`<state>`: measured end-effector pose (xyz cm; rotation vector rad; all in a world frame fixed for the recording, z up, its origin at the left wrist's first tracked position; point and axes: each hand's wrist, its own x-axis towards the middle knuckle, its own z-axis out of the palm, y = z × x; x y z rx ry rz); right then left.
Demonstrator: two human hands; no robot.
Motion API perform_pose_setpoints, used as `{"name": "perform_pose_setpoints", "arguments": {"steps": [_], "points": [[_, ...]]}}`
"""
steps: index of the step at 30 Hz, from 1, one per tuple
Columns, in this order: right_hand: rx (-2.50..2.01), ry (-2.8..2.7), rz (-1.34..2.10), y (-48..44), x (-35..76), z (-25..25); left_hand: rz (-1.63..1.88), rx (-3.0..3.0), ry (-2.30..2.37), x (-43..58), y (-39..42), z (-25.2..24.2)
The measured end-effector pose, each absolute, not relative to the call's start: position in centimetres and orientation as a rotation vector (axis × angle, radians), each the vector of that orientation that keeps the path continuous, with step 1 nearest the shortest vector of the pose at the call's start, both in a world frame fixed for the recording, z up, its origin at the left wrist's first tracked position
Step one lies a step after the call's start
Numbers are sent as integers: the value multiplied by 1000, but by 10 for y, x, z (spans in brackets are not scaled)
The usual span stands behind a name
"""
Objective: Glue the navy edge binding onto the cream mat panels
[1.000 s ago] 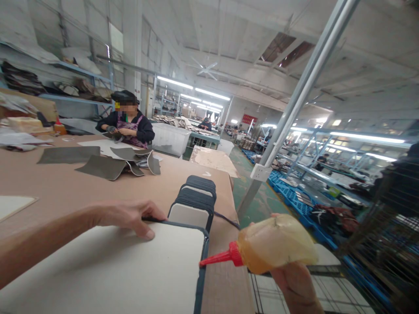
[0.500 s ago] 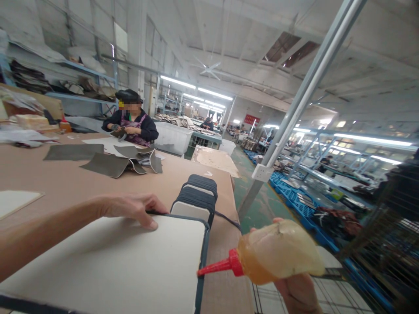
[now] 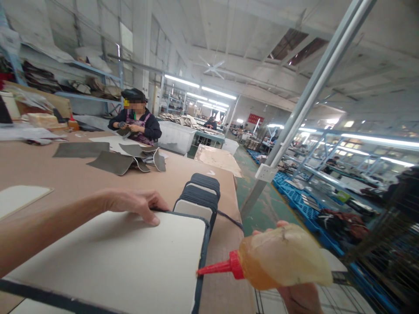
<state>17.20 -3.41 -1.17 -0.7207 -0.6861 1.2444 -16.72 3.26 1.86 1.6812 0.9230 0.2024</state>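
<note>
My left hand [image 3: 139, 206] grips the far edge of a white panel [image 3: 131, 257] with a dark blue border, its thumb lying on the white face and its fingers over the edge. In my right hand [image 3: 299, 294] is a squeeze bottle [image 3: 284, 257] of amber liquid, tilted sideways. The bottle's red nozzle [image 3: 216, 267] points left, its tip at the panel's right edge where white meets dark border. Most of the right hand's fingers are hidden behind the bottle. Just past the panel stands a row of dark-edged white pieces [image 3: 199, 196] packed together.
Grey-green sheets [image 3: 108, 161] lie on the brown table [image 3: 70, 176], with another white board [image 3: 22, 198] at left. A co-worker [image 3: 135, 120] sits across the table, holding a dark piece. A slanted metal post [image 3: 294, 117] rises beyond the right table edge, near blue pallets [image 3: 294, 196].
The view has shifted slightly, and more of the panel's near dark edge shows. Both hands keep their hold, and the nozzle tip stays at the panel's right edge.
</note>
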Motion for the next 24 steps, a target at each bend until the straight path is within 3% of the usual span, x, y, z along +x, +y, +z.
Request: {"name": "perform_pose_setpoints", "arguments": {"steps": [24], "points": [[-814,-659,1156,-38,159,-2,289,1564,924,-178,32,14]]}}
